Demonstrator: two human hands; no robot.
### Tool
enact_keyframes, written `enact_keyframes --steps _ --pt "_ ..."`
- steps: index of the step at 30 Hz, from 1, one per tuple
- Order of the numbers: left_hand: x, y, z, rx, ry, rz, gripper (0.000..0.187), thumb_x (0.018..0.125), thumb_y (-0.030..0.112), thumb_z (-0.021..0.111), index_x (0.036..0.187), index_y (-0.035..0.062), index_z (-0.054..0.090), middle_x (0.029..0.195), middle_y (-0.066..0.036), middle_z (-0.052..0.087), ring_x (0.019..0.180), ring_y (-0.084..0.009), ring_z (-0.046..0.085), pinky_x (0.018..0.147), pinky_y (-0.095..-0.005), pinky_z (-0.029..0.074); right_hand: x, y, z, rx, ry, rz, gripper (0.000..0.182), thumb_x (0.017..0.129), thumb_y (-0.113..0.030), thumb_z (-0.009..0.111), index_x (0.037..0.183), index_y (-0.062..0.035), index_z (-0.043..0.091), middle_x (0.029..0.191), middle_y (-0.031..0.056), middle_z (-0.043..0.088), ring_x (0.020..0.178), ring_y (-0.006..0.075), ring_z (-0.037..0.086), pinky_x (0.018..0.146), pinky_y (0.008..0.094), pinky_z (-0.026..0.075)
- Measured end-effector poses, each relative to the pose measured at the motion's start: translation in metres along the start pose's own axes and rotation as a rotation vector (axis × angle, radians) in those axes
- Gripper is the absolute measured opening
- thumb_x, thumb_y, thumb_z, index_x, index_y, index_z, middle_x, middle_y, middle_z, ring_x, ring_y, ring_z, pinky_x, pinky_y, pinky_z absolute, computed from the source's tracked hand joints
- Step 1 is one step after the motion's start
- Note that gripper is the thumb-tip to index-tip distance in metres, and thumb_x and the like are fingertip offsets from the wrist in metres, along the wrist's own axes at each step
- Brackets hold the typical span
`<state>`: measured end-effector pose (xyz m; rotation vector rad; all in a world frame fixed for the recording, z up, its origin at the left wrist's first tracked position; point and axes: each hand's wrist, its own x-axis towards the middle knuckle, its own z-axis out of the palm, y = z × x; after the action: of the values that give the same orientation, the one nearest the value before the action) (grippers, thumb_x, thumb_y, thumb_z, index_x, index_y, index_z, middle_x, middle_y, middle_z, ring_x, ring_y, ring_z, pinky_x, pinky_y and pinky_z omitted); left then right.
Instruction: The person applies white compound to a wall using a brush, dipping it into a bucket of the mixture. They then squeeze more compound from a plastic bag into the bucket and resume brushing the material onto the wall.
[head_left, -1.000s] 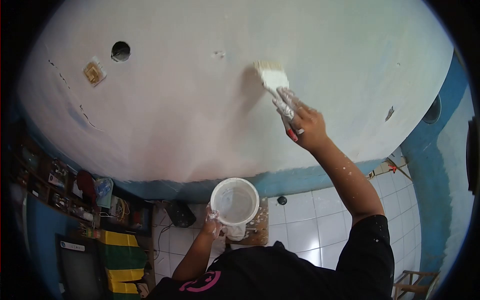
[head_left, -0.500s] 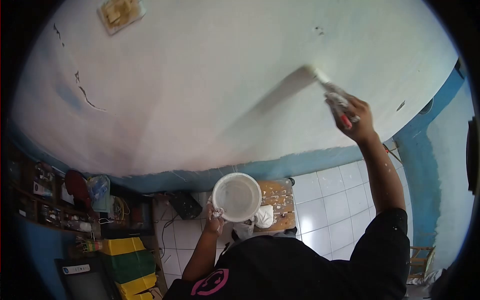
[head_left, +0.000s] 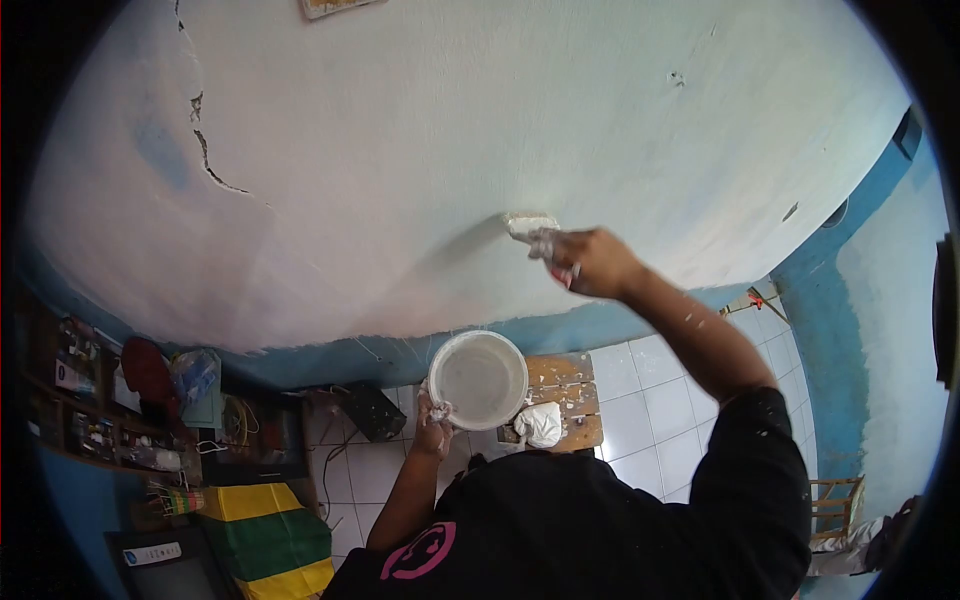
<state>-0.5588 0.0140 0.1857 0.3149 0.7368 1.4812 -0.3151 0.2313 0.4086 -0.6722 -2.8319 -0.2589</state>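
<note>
My right hand (head_left: 597, 264) is closed round the handle of a paint-smeared paintbrush (head_left: 530, 224), its bristles at the pale wall (head_left: 400, 150). White paint covers the brush's ferrule and some of my fingers. Down at the middle, my left hand (head_left: 432, 425) grips the rim of a white bucket (head_left: 478, 380), with paint on the fingers. Thin whitish residue coats the bucket's inside. Beside the bucket a crumpled white bag (head_left: 539, 425) lies on a wooden bench (head_left: 567, 377) spattered with paint.
A long crack (head_left: 210, 165) runs down the wall at left. Blue paint (head_left: 560, 328) shows along the wall's bottom. A cluttered shelf (head_left: 95, 400), a black box (head_left: 372, 412) and a yellow-green cloth (head_left: 270, 535) stand at left. White floor tiles (head_left: 650, 400) spread to the right.
My right hand has swept the paintbrush down and left across the wall. My left hand still holds the bucket. The view has shifted, so the wall crack appears farther right.
</note>
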Motion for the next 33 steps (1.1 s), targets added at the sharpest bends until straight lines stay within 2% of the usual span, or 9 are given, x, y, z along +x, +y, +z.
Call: enact_keyframes --steps 1,8,12,15,17,20,24,30,33 --pt "0.001 -0.003 -0.007 0.016 -0.004 -0.01 0.063 0.08 0.025 0.057 0.133 0.0179 0.023 0.127 -0.008 0.037 0.113 -0.0242 0.045 0.084 -0.042 0.05 0.006 0.001 -0.029 -0.083 -0.091 0.067 0.031 0.073 -0.014 0.062 0.103 -0.0177 0.061 0.118 0.0038 0.055 0.104 0.0173 0.057 0.077 0.032 0.052" --pt "0.001 -0.006 -0.017 0.129 -0.04 0.027 0.066 0.078 0.029 0.058 0.133 0.018 0.024 0.126 -0.007 0.037 0.114 -0.0218 0.044 0.087 -0.039 0.048 0.019 0.017 -0.103 -0.235 0.887 0.03 0.027 0.06 0.001 0.061 0.085 -0.0078 0.061 0.085 0.0108 0.062 0.072 0.0256 0.063 0.061 0.0319 0.052" --pt "0.002 -0.01 -0.02 0.164 0.054 -0.035 0.07 0.075 0.025 0.061 0.133 0.0187 0.023 0.126 -0.007 0.038 0.113 -0.0214 0.044 0.087 -0.037 0.047 -0.008 0.0 0.03 -0.16 0.434 0.038 0.024 0.067 -0.014 0.064 0.09 -0.0128 0.059 0.11 0.0169 0.056 0.099 0.0273 0.058 0.068 0.0345 0.053" --pt "-0.001 -0.001 -0.013 0.131 -0.098 0.008 0.064 0.078 0.023 0.057 0.133 0.0189 0.024 0.126 -0.006 0.038 0.114 -0.0216 0.044 0.089 -0.0377 0.046 -0.014 -0.027 0.051 0.108 -0.191 0.214 0.014 0.074 -0.019 0.058 0.088 -0.0154 0.06 0.1 0.0122 0.06 0.079 0.0281 0.063 0.066 0.04 0.052" --pt "-0.005 -0.001 -0.018 0.116 -0.06 0.003 0.059 0.081 0.024 0.053 0.133 0.0192 0.025 0.126 -0.006 0.038 0.115 -0.0223 0.043 0.089 -0.0399 0.045 -0.001 -0.015 0.032 0.062 -0.233 0.253 0.017 0.069 -0.011 0.059 0.085 -0.0179 0.06 0.088 0.0065 0.063 0.072 0.0275 0.062 0.066 0.0379 0.051" --pt "0.0 0.0 -0.031 -0.016 0.042 -0.049 0.054 0.085 0.026 0.049 0.133 0.019 0.026 0.125 -0.006 0.039 0.114 -0.0227 0.044 0.088 -0.0403 0.045 0.015 0.01 -0.06 0.249 0.267 0.228 0.015 0.066 0.001 0.055 0.076 -0.0083 0.059 0.08 0.0092 0.063 0.071 0.0268 0.062 0.066 0.032 0.05" --pt "-0.019 0.001 -0.031 0.177 0.144 -0.07 0.051 0.086 0.034 0.047 0.131 0.0174 0.029 0.121 -0.006 0.042 0.108 -0.0221 0.048 0.081 -0.0353 0.049 0.02 0.014 -0.112 -0.229 1.052 0.19 0.014 0.066 0.008 0.056 0.072 -0.0051 0.057 0.074 0.01 0.062 0.07 0.0196 0.064 0.063 0.0289 0.051" --pt "-0.026 0.003 -0.033 0.204 -0.042 -0.021 0.055 0.082 0.03 0.054 0.129 0.0163 0.029 0.116 -0.006 0.045 0.1 -0.02 0.053 0.069 -0.0297 0.052 -0.019 -0.012 0.084 0.101 0.539 0.159 0.015 0.063 -0.006 0.063 0.075 -0.0134 0.058 0.131 0.0133 0.043 0.113 0.0276 0.05 0.081 0.0343 0.049" --pt "-0.027 0.013 -0.033 0.248 -0.019 -0.056 0.061 0.08 0.03 0.056 0.131 0.0154 0.027 0.117 -0.006 0.045 0.104 -0.0203 0.051 0.075 -0.0328 0.051 -0.02 -0.023 0.072 0.403 -0.19 0.339 0.008 0.063 -0.004 0.056 0.069 -0.0095 0.058 0.088 0.009 0.065 0.082 0.0271 0.062 0.071 0.0359 0.05"
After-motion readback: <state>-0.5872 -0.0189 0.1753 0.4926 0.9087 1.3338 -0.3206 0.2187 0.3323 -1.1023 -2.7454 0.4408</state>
